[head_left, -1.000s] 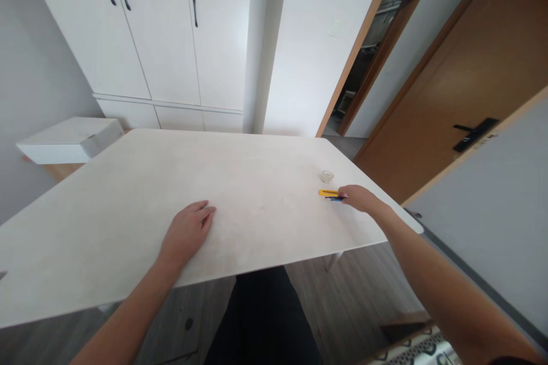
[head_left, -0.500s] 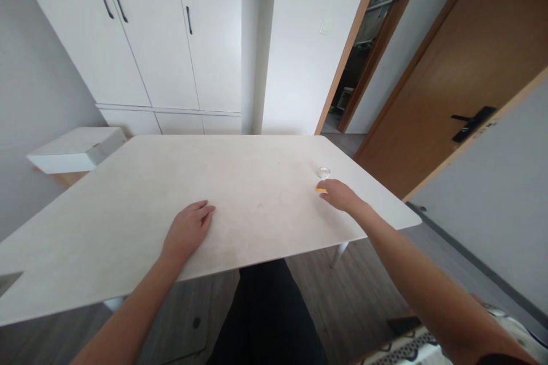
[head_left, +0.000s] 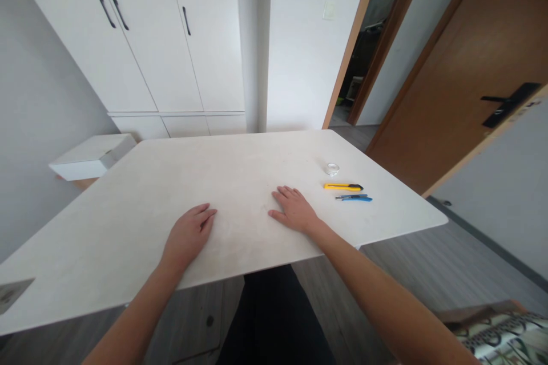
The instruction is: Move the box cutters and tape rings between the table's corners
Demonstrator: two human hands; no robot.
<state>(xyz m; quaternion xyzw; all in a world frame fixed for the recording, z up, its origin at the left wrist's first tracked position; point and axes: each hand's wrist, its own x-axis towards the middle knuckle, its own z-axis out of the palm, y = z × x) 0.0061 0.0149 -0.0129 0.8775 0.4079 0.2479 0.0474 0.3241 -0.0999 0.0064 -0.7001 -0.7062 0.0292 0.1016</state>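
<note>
Right hand [head_left: 295, 210] shifted leftward, spread, left hand [head_left: 188, 236] seemingly slack, yellow cutter [head_left: 340, 187], blue cutter [head_left: 357, 198] right of both hands

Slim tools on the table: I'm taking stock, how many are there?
2: the yellow tool, beyond the blue tool, both right of the right hand. It or the left hand could hide more.

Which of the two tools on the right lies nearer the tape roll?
The yellow utility knife: it lies between the tape roll and the blue metal-tipped tool, which is nearer the table's front edge.
</note>
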